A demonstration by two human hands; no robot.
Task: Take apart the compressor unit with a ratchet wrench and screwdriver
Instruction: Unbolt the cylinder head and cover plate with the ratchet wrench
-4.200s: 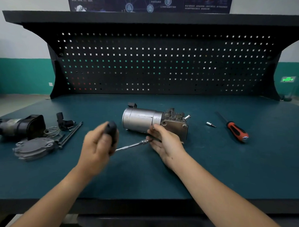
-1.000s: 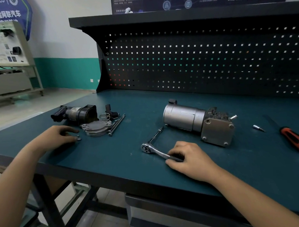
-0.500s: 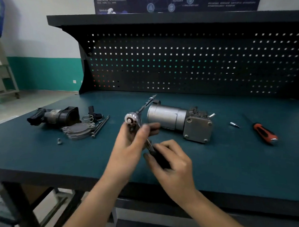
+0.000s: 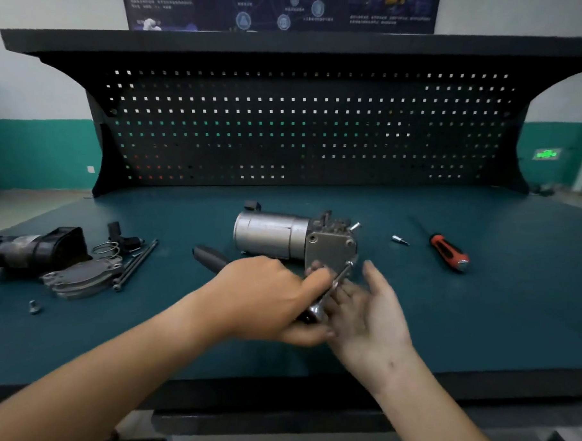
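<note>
The compressor unit [image 4: 270, 235] lies on its side mid-bench, a silver cylinder with a grey end plate [image 4: 329, 252] facing me. My left hand [image 4: 263, 295] is closed around the ratchet wrench [image 4: 317, 311], whose black handle end [image 4: 208, 255] sticks out to the left. The wrench's thin extension bar [image 4: 342, 275] runs up to the plate's lower right corner. My right hand [image 4: 365, 312] is open, palm toward me, with its fingers spread beside the extension bar and ratchet head. A red and black screwdriver [image 4: 448, 251] lies to the right.
A small silver bit [image 4: 399, 240] lies between unit and screwdriver. At the left are removed parts: a black and silver housing [image 4: 34, 249], a grey cover plate [image 4: 80, 279], a wire spring [image 4: 105, 248], two long bolts [image 4: 138, 263] and a loose bolt [image 4: 34, 306]. A pegboard [image 4: 295, 126] backs the bench.
Both hands held the ratchet up in the air half a second ago. Now the extension tip sits at the end plate's lower right corner, my left hand grips the handle and my right hand has opened.
</note>
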